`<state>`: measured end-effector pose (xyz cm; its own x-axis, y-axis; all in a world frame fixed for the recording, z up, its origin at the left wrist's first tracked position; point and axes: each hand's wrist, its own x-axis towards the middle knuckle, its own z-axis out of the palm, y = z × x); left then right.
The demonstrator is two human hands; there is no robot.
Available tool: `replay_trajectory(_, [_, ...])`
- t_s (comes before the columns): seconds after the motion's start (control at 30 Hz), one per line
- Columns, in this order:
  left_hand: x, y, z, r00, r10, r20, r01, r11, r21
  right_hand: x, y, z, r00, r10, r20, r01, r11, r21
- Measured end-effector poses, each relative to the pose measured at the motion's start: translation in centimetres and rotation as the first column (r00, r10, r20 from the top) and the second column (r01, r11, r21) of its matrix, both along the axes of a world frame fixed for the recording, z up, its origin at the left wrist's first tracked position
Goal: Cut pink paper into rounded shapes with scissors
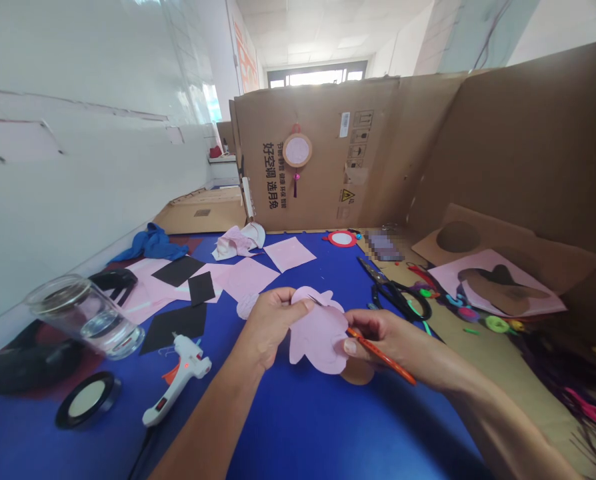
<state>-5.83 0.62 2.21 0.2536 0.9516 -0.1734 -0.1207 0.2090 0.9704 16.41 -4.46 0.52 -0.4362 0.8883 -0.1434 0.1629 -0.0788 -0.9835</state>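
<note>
My left hand pinches the upper edge of a pink paper cut-out with lobed edges, held above the blue table. My right hand grips an orange-handled tool, thin like a pencil or craft knife, with its tip on the pink paper. The right thumb also presses on the paper's right edge. A brown round piece lies under the paper.
A white glue gun, a glass jar, a black-rimmed disc, and black and pink paper sheets lie at left. Black scissors and coloured small parts sit at right. Cardboard walls enclose the back and right.
</note>
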Motion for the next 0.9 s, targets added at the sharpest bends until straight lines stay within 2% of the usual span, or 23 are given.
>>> replay_trajectory(0.27, [0.19,-0.18,-0.05,1.000,0.011,-0.009,-0.011,1.000,0.013,-0.09,-0.32,0.41,0.999,-0.024,-0.044,0.021,0.998,-0.067])
replay_trajectory(0.53, [0.34,-0.23,-0.04,1.000,0.017,-0.009,-0.017,1.000,0.022,0.05,-0.25,0.23,0.997,-0.002,-0.080,-0.003,0.998,-0.069])
replay_trajectory(0.9, [-0.36,0.31,-0.15,0.999,0.030,0.046,-0.033,0.997,0.073,0.75,0.13,0.36,0.998,-0.047,-0.048,0.046,0.999,-0.021])
